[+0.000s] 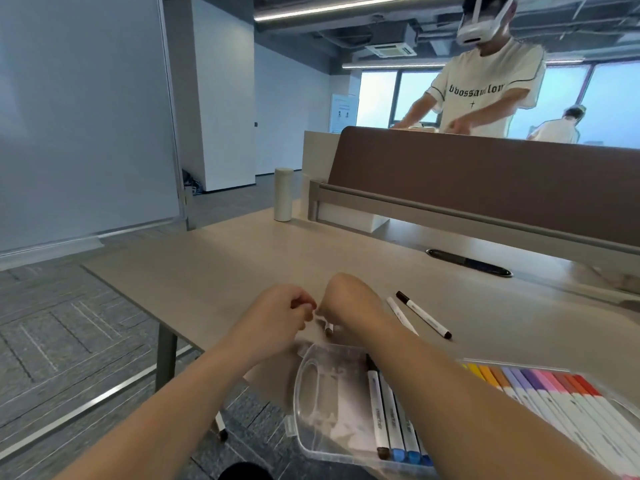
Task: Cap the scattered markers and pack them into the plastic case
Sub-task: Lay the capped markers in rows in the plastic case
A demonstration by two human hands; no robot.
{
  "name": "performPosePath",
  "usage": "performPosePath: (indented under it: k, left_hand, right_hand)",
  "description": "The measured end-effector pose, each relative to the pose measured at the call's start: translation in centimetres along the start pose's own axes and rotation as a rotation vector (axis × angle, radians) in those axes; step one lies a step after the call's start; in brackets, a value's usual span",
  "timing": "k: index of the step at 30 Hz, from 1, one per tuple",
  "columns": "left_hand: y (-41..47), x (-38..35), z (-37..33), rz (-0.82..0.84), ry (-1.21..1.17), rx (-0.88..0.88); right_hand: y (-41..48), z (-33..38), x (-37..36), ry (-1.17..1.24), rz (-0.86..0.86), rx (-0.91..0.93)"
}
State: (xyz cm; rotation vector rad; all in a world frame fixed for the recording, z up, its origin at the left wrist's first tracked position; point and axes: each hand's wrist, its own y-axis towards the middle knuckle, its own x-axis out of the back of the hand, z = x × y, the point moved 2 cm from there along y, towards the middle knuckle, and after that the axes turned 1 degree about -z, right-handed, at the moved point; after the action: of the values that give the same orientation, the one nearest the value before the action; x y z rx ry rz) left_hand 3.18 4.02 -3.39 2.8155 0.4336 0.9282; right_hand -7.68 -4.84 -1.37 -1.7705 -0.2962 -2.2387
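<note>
Across the pale desk (242, 265), at twelve o'clock, a brown partition (485, 174) stands. Behind it a person (485, 91) wears a white T-shirt with black gothic lettering, too warped to read surely. At five o'clock the clear plastic case (311, 382) lies open at the near edge of the desk, its handle end toward nine o'clock. Inside, capped markers (561, 400) lie side by side, with yellow, orange, purple, pink and red caps. A few more with blue ends (391, 417) lie under the right forearm. The print on their white barrels is blurred. A white cylindrical bottle (284, 194) stands upright at eleven o'clock.

Both hands meet just beyond the case. The left hand (277, 315) has curled fingers, its tips pinched toward the right hand (349, 303); I cannot tell what they pinch. The right hand bends down at the wrist with its fingers hidden, so its grip is unclear. A marker's dark end (328, 329) pokes out beneath where the two hands meet. At three o'clock of the hands a black-capped marker (424, 315) and a white one (401, 315) lie near each other on the desk.
</note>
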Motion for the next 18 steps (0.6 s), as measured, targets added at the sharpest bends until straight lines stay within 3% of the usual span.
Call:
performPosePath:
  k: [6,9,12,18]
  left_hand:
    - [-0.3,0.5,0.6,0.007,0.041,-0.016]
    - [-0.7,0.5,0.1,-0.006,0.06,-0.029]
    - [-1.4,0.1,-1.1,0.024,0.123,-0.04]
    - [-4.6,-1.7,-3.5,0.21,0.339,-0.052]
  right_hand:
    - [0.1,0.2,-0.2,-0.09,0.127,-0.036]
    - [-1.3,0.0,1.0,-0.011,0.144,-0.031]
    - [-4.0,-0.4,2.7,0.085,0.294,0.002]
    - [-9.0,-3.3,3.7,0.276,0.484,-0.079]
